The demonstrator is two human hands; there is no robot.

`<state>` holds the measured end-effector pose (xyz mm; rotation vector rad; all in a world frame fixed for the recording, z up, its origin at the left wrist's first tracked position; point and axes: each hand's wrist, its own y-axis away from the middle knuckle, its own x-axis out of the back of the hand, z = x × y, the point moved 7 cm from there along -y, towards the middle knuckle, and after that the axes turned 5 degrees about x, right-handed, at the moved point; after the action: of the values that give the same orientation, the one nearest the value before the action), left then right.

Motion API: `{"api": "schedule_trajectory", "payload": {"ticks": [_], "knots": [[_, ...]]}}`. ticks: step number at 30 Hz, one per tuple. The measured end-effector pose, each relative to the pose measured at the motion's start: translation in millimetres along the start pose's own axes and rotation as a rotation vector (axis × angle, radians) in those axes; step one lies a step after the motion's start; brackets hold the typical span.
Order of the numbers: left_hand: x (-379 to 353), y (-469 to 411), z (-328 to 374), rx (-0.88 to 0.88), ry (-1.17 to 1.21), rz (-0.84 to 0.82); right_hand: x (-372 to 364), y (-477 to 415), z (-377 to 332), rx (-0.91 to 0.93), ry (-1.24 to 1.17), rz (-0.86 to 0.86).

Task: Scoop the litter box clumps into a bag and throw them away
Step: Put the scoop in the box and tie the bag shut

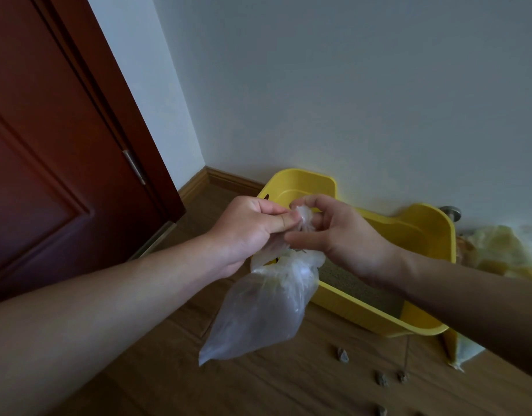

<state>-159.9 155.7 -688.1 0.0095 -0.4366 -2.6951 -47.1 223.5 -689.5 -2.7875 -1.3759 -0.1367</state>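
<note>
A clear plastic bag (261, 307) hangs in front of me above the wooden floor, its gathered neck pinched between both hands. My left hand (246, 232) grips the twisted top from the left. My right hand (339, 232) holds the same bunched top from the right with thumb and fingers. Behind the bag stands the yellow litter box (387, 316) against the white wall, with grey litter showing inside. Several small brown clumps (342, 355) lie on the floor in front of the box.
A dark red door (57, 139) stands at the left, with its frame meeting the wooden skirting. A crumpled yellowish plastic bag (504, 253) lies to the right of the box. A round metal doorstop (450, 211) sits by the wall.
</note>
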Motion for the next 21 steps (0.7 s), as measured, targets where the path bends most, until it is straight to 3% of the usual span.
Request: {"api": "schedule_trajectory", "payload": {"ticks": [3, 9, 15, 21], "knots": [[-6.0, 1.8, -2.1, 0.026, -0.006, -0.033, 3.5, -1.0, -1.6, 0.028, 0.047, 0.081], [2.3, -3.0, 3.6, -0.087, -0.225, 0.03, 6.8, -3.4, 3.8, 0.0, -0.012, 0.165], [5.2, 4.0, 19.5, -0.368, -0.587, 0.165, 8.8, -8.6, 12.0, -0.105, 0.021, 0.158], [6.9, 8.1, 23.1, -0.558, -0.795, 0.239, 13.1, -9.1, 13.6, -0.107, -0.015, 0.163]]}}
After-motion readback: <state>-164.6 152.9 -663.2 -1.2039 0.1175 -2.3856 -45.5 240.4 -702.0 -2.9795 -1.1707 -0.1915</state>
